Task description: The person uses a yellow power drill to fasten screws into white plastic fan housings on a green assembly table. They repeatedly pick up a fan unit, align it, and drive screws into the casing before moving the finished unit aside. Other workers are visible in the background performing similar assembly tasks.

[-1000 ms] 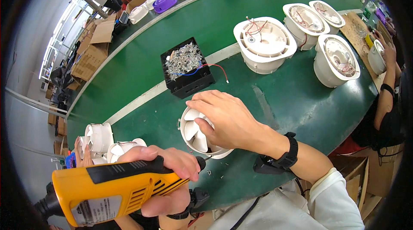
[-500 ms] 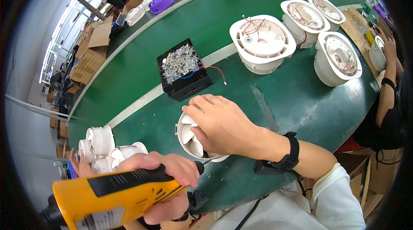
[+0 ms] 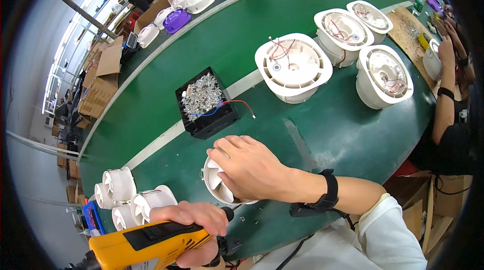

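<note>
Head view is showing the right hand (image 3: 250,169) lying palm down over a white fan impeller (image 3: 220,184) on the green table (image 3: 333,128), its fingers curling over the top edge of the part and pressing it against the surface near the table's front edge. Lower down, the left hand (image 3: 194,227) is wrapping its fingers fully around the grip of a yellow electric screwdriver (image 3: 146,245), whose black front end is pointing toward the impeller's lower rim; whether the tip is touching the part I cannot tell. Just left of the screwdriver, a cluster of white impellers (image 3: 128,197) is lying on the table. Behind the right hand, a black tray of screws (image 3: 204,101) is sitting with a red and a blue wire trailing out of it. Farther back and to the right, four round white fan housings (image 3: 293,65) are standing in a group. At the right edge, another person's arm (image 3: 443,98) is reaching onto the table.
</note>
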Demonstrator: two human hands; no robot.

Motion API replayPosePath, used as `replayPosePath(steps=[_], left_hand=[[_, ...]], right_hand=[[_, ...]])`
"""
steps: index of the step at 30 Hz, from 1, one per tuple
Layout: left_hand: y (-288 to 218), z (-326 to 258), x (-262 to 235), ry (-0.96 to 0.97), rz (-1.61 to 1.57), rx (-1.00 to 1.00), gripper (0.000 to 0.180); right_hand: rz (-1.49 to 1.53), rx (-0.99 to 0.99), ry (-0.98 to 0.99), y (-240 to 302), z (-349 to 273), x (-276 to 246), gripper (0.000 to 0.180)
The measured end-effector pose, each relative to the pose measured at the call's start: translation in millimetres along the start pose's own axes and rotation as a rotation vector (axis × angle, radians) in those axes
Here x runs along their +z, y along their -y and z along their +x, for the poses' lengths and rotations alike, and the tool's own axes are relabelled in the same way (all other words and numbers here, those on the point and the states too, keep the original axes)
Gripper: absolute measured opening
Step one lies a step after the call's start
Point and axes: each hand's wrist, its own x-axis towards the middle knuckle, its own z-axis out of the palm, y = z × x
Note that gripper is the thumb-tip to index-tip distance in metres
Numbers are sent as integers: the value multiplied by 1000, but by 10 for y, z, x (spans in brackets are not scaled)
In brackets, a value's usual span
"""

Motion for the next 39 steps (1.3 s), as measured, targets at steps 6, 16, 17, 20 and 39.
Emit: replayPosePath(steps=[6,16,17,20,39], left_hand=[[-32,48,-75,-88,-78,42,70],[-109,74,-158,-29,-55,-148,66],[-111,62,-176,-13,-98,-129,65],[-140,85,-125,89,-380,-210,65],[-349,210,-313,25,-98,-77,64]], right_hand=[[0,96,206,65,61,-75,42],[73,94,210,51,76,-27,47],[73,88,200,68,63,11,47],[46,94,214,48,-4,25,51],[-336,299,325,97,101,-516,39]])
